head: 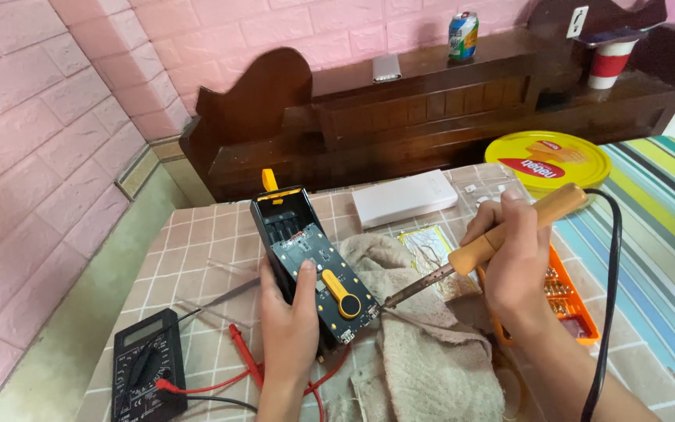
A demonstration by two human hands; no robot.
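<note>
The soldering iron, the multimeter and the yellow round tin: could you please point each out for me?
soldering iron (pixel 509 230): head view, on its wooden handle.
multimeter (pixel 146 366): head view, on its dial.
yellow round tin (pixel 547 162): head view, on its lid.

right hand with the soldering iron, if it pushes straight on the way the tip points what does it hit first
Probably the black device that the left hand holds: the soldering iron in the right hand already points at its lower right corner, seemingly touching, though depth is unclear.
</note>
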